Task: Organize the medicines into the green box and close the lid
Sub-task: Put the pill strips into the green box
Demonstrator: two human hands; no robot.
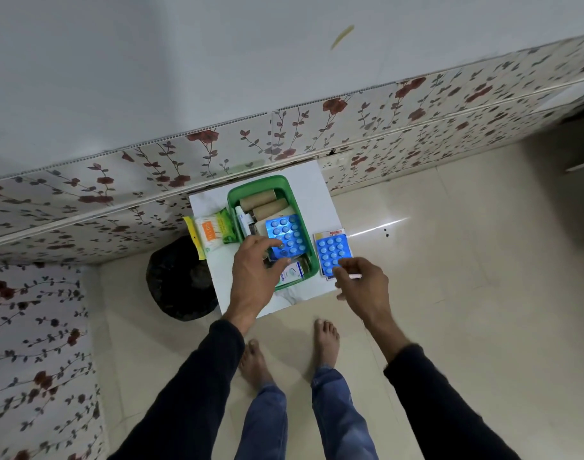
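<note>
The green box (239, 197) stands open on a small white table (317, 190). Inside it lie two brown rolls (265, 202), a white tube (242, 220), a small white-and-green carton (292, 273) and a blue blister pack (289, 235) on top. My left hand (255, 277) hovers over the box's near end, fingers spread, fingertips at that blister pack's near edge. A second blue blister pack (332, 250) lies on the table right of the box, on top of other strips. My right hand (358, 280) has its fingertips on this pack's near edge.
A packet of cotton buds (214, 232) in yellow, orange and green wrapping lies on the table left of the box. A black bin (181, 280) stands on the floor at the table's left. A flowered wall panel runs behind. My bare feet are on the beige tiles below.
</note>
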